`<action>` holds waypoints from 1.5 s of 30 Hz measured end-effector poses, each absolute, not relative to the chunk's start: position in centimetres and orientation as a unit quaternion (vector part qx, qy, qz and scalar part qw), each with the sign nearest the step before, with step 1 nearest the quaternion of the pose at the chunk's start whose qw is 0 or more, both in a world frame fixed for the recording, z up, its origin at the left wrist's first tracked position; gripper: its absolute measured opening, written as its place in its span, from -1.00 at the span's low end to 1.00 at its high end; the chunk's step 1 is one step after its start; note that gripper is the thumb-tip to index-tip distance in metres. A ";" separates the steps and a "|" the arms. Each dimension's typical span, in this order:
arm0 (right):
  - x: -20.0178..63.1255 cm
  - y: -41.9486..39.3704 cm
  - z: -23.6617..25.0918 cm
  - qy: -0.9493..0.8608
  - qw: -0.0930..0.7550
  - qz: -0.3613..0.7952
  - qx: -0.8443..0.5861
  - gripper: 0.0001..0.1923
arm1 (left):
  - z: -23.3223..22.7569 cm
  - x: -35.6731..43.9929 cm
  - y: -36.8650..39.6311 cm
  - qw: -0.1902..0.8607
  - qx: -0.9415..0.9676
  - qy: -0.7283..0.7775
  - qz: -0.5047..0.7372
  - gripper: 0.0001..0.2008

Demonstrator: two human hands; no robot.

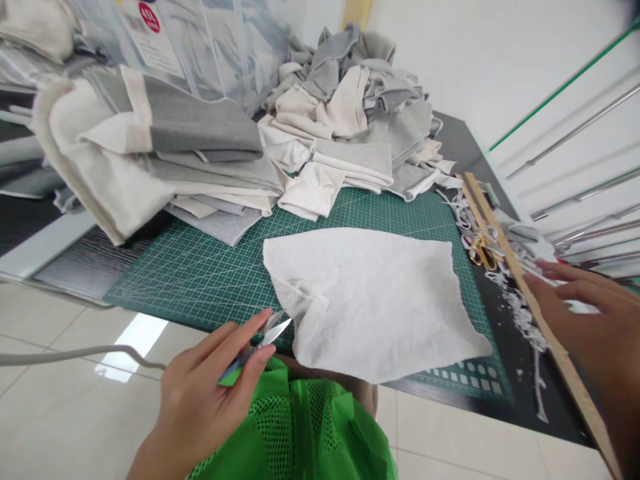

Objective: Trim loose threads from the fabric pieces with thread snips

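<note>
- the dark tabletop (463, 143) spans the scene from left to right and shows bare at the far right and along the right side.
- the green cutting mat (200, 280), printed with a white grid, lies on it and takes up the middle.
- the clear plastic box (225, 47) stands at the far left with cloth inside and a red "45l" mark on its label.
- the loose heap of cloth (345, 100), gray and cream, is piled at the far middle, just right of the box.
- the stack of folded cloth (210, 133), gray and off-white, sits at the left, partly over the mat.
- the white cloth piece (370, 300) lies spread at the near middle of the mat, its left side creased and folded, its near edge covering part of the mat's rim.
- the long wooden strip (543, 325) runs along the right side from far to near, a shorter one beside its far end.
- the left hand (215, 380), near left of the white cloth piece, holds the snips between thumb and fingers.
- the right hand (590, 307) is at the right by the long wooden strip, fingers stretched and apart; whether it touches the wood i cannot tell.
- white thread scraps (525, 320) lie scattered left of the strip.
- gold-handled scissors (483, 252) rest at the mat's right edge.
- the snips (273, 337) point at the cloth's left edge, blades parted; contact is unclear.
</note>
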State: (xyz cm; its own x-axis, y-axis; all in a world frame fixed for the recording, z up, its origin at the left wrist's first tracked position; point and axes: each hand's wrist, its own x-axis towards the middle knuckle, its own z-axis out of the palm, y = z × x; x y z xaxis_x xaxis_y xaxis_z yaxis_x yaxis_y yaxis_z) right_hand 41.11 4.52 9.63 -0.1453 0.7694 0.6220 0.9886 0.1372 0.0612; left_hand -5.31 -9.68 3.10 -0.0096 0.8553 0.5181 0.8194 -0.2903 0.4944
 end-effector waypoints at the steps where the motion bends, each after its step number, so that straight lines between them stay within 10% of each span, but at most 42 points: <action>1: 40.3 4.2 9.9 -0.734 0.246 -0.241 -0.585 -0.91 | 3.0 -5.3 -9.6 0.043 0.701 0.597 0.387 -0.70; 5: 35.7 2.4 11.0 -0.769 0.291 -0.197 -0.534 -0.57 | 2.6 -5.4 -9.6 0.096 0.699 0.596 0.384 -0.68; 17: 19.6 -1.6 8.8 -0.776 0.375 0.189 -0.470 -0.74 | 1.9 -5.1 -8.1 0.140 0.641 0.601 0.457 -0.70; 45: 13.8 -3.5 3.1 -0.576 0.420 0.486 -0.506 -0.83 | 1.5 -5.3 -6.8 0.238 0.659 0.552 0.453 -0.65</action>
State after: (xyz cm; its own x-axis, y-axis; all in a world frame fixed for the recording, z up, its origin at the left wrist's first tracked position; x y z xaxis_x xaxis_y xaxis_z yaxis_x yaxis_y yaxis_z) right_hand 13.83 -3.48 3.10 -0.1354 0.9908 -0.0076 0.1746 0.0163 -0.9845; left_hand -5.29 -6.82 1.52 -0.0190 0.9427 0.3330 0.5114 -0.2770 0.8135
